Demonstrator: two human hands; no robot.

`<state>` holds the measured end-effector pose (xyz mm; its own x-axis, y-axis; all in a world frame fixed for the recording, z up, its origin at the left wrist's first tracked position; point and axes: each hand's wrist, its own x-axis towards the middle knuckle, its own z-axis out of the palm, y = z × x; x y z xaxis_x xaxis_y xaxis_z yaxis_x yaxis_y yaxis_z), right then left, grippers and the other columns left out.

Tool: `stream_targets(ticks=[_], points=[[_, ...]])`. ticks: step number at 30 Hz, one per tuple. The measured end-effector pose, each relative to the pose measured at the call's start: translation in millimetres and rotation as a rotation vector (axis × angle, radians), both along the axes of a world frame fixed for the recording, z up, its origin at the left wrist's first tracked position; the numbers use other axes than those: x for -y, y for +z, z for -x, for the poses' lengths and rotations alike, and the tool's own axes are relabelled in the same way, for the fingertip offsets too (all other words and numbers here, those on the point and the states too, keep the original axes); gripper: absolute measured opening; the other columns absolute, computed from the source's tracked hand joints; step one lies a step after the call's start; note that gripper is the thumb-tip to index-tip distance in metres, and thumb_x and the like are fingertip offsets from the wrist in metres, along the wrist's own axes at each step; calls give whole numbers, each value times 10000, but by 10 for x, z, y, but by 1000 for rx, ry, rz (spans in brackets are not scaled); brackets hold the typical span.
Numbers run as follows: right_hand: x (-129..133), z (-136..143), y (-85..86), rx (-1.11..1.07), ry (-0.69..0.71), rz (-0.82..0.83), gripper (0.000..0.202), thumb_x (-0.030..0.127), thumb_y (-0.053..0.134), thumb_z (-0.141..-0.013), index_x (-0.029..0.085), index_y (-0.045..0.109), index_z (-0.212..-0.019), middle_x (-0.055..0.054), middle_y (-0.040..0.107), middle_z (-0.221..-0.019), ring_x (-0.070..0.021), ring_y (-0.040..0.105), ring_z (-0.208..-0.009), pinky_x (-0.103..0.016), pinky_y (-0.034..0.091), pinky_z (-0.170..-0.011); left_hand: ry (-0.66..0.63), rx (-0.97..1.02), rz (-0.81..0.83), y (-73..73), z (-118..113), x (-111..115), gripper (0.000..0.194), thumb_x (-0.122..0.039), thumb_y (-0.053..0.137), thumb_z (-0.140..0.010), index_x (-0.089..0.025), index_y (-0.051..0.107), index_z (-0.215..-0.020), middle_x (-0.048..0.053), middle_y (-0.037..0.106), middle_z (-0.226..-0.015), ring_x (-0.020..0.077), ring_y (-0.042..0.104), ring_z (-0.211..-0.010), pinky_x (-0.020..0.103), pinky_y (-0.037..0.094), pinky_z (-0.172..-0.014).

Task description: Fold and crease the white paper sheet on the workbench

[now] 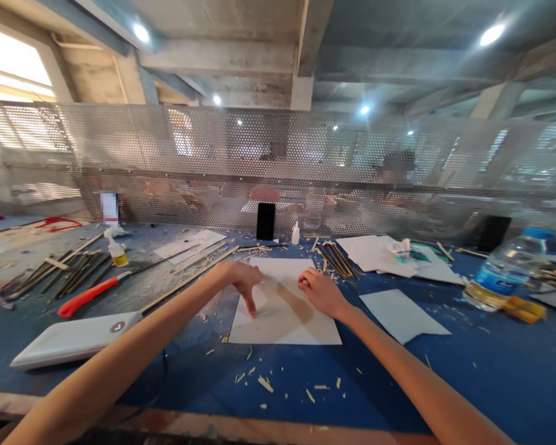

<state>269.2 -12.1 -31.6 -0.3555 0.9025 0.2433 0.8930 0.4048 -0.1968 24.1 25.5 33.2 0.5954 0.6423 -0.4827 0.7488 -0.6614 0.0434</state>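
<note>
A white sheet of paper (pixel 278 330) lies flat on the blue tabletop in front of me. On its upper left part rests my left hand (pixel 243 279), thumb stretched down and spread away from the fingers; nothing shows between them. At the sheet's right side, my right hand (pixel 323 292) is closed, its fingers curled in against the thumb. Whether those fingers hold anything small is hidden. Behind the sheet are a white squeeze bottle (pixel 295 233) and a black phone (pixel 265 221) standing upright. A bundle of thin dark sticks (pixel 337 259) lies just past my right hand.
To the left are a red-handled knife (pixel 90 296), a white power bank (pixel 74 339), a glue bottle (pixel 117 252) and more sticks (pixel 81 272). At right lie a loose paper piece (pixel 403 315) and a water bottle (pixel 509 272). A perforated metal screen (pixel 269 142) closes the back.
</note>
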Motion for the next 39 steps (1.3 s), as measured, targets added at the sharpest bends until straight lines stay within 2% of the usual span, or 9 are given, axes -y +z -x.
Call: stream_targets(ticks=[4,8,11,15,21,27,32,37,39], points=[[-6,-19,14,38,-30,-27,170,241,457,-994,202,621,-970,-47,629,-1088,-163,623,-887,-244,380,-720,-17,-53,36,11,1,10,1044,-637,821,-478,-254,513,-1399,133,495,-1444,413,446,-1283,429,391,-1030],[-25,-87,26,54,-84,-53,190,229,433,-1001,186,616,-973,-72,617,-1086,-181,621,-865,-263,373,-695,-51,-63,34,41,-3,30,995,-653,798,-513,-238,535,-1378,143,541,-1397,408,458,-1269,434,405,-1016],[-2,-53,28,53,-25,-43,160,238,460,-995,202,616,-980,-52,620,-1078,-168,619,-879,-252,378,-717,-45,-57,36,38,-6,28,990,-652,804,-494,-263,544,-1366,116,567,-1377,403,442,-1287,437,388,-1035],[24,28,18,13,78,-18,129,241,495,-981,207,618,-961,-32,628,-1059,-149,619,-856,-239,379,-716,5,-104,11,2,-4,-1,1060,-656,805,-483,-228,504,-1405,147,485,-1452,406,436,-1298,420,386,-1040],[-10,-29,1,-47,-9,-32,145,234,492,-980,198,628,-943,-46,629,-1066,-164,614,-881,-249,374,-721,-39,-96,21,-1,1,-6,1002,-643,795,-518,-259,513,-1399,130,486,-1453,411,427,-1303,435,389,-1036],[-13,26,-21,-109,58,17,108,224,532,-951,207,629,-908,-14,647,-1021,-130,615,-830,-228,376,-700,-5,-115,-6,7,-17,3,1039,-629,811,-517,-245,477,-1423,147,493,-1443,411,442,-1292,431,407,-1018],[-30,-15,-1,-84,-24,-18,138,221,501,-955,201,630,-913,-38,644,-1049,-156,614,-874,-244,379,-721,-62,-69,16,-34,5,-37,997,-640,806,-512,-237,529,-1381,151,531,-1402,416,491,-1239,432,421,-1001],[1,23,24,-122,87,40,137,230,506,-944,204,633,-899,-31,653,-998,-152,618,-837,-245,404,-714,-41,-83,-9,-60,5,-49,1090,-678,802,-491,-149,506,-1397,211,497,-1419,420,497,-1231,414,423,-993],[12,54,33,-99,91,31,139,235,507,-946,204,640,-917,-34,653,-1009,-152,620,-829,-248,404,-713,-24,-84,-14,-62,9,-50,1108,-686,808,-466,-155,512,-1392,204,489,-1430,417,498,-1232,406,429,-985]])
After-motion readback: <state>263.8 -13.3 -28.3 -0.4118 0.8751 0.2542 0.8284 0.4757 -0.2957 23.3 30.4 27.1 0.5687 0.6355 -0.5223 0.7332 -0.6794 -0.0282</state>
